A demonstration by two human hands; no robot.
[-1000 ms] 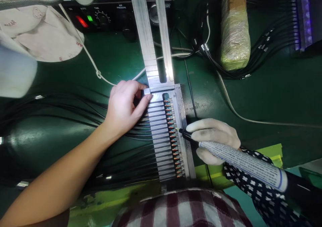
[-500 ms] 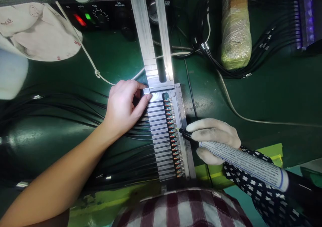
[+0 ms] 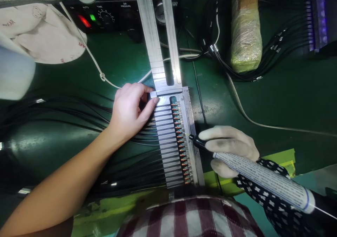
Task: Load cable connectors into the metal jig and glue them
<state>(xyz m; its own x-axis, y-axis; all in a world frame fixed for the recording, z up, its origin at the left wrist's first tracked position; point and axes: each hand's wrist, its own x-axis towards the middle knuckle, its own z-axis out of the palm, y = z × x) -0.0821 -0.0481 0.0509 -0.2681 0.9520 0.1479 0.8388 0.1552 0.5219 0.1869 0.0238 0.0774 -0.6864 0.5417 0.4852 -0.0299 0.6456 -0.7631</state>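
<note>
**Steel fixture under both hands, dispenser tip at the wire ends**

Steel makes up the slotted fixture [image 3: 171, 142] at the middle of the head view, lying on a dark green bench mat [image 3: 276, 100]. Its slots hold a row of black cables [image 3: 79, 124] that fan away toward nine o'clock, and their coloured wire ends [image 3: 181, 142] line up in a column along its right side.

Bare, the left hand [image 3: 129, 112] rests at the fixture's upper left corner, thumb and forefinger pinched together at a small metal tab there; whether they truly grip it is hard to tell.

Gloved in white, the right hand [image 3: 229, 147] comes in from four o'clock, its fingers wrapped tight around a syringe dispenser [image 3: 263, 177]. The dark nozzle points toward nine o'clock, its tip just beside the wire ends about halfway down the column.

At twelve o'clock a black controller box [image 3: 116, 9] shows red and green lights, with two steel rails [image 3: 160, 37] running up from the fixture. A wrapped block [image 3: 246, 37] stands at one o'clock.
</note>
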